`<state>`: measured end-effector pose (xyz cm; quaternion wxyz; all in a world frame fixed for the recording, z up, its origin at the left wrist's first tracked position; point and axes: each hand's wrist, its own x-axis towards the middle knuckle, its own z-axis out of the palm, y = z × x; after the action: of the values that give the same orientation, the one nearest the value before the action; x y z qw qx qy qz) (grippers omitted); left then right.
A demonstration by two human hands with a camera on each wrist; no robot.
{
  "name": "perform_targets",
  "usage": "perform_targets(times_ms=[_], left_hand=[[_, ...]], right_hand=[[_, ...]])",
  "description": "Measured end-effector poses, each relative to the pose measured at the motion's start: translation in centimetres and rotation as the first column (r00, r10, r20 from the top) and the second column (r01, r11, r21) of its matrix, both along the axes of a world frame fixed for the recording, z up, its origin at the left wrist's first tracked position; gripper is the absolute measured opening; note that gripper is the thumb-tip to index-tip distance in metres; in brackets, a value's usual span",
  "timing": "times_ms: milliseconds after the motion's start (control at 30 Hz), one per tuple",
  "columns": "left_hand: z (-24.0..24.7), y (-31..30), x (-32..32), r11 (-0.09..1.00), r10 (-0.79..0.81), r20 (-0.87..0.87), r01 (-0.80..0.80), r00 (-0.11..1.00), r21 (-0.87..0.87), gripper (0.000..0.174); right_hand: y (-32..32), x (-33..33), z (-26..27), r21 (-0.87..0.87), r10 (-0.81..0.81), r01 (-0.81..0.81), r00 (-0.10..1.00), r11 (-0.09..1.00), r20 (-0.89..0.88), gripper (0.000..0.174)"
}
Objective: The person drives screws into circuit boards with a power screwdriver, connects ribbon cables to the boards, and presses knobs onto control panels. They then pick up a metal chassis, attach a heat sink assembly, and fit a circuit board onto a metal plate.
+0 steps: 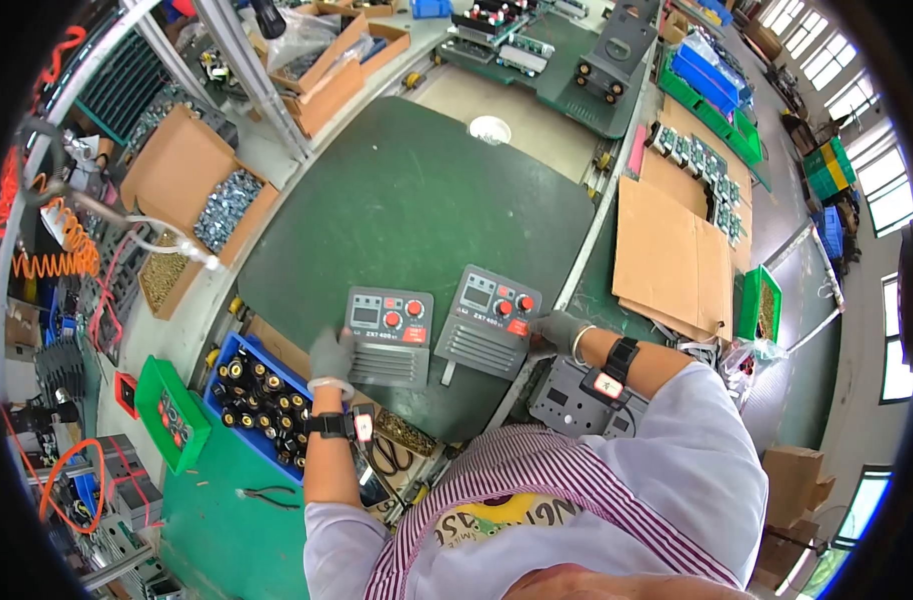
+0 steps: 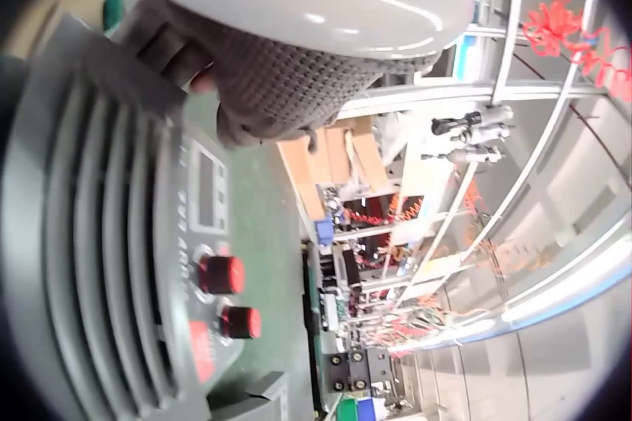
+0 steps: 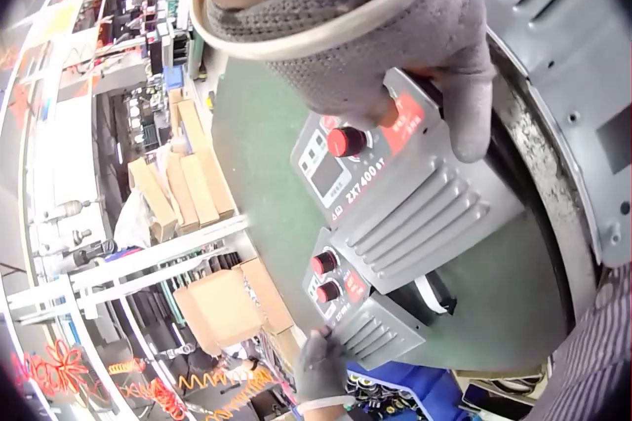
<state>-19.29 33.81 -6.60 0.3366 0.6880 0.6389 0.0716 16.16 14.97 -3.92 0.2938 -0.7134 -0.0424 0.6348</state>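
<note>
Two grey control panels with red knobs and slotted grilles lie side by side on the green work surface [image 1: 417,190]. Both are marked ZX7 400. At the outer edge of the left panel [image 1: 392,365], my gloved left hand [image 1: 332,358] grips its side; in the left wrist view the fingers [image 2: 173,56] curl at that edge. My gloved right hand [image 1: 560,332] holds the right panel [image 1: 487,345] by its knob-end corner, with the thumb [image 3: 466,110] over the front face. A pale strip [image 3: 431,295] sticks out from under this panel's lower end.
Left of my left arm stands a blue bin [image 1: 217,402] of black and brass parts, beside a green bin [image 1: 189,460]. Pliers [image 1: 269,496] lie below them. Another grey metal panel [image 1: 577,400] lies under my right forearm. Cardboard sheets [image 1: 672,255] lie beyond the rail.
</note>
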Motion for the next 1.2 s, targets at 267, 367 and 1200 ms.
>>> perform_targets(times_ms=[267,367,1200], left_hand=[[4.6,-2.6,-1.6,0.946,0.263,0.731,-0.022,0.629,-0.322,0.020],[7.6,-4.0,-2.4,0.991,0.096,0.739,0.004,0.667,-0.132,0.022],[6.1,-15.8,5.8,0.814,-0.479,-0.193,0.516,0.856,0.267,0.021]], right_hand=[[2.7,-1.4,5.5,0.382,-0.185,0.254,0.960,0.889,-0.209,0.012],[5.9,-3.7,9.0,0.488,-0.145,0.136,0.989,0.862,-0.019,0.015],[9.3,-6.5,-2.1,0.258,0.074,-0.056,0.995,0.965,-0.063,0.026]])
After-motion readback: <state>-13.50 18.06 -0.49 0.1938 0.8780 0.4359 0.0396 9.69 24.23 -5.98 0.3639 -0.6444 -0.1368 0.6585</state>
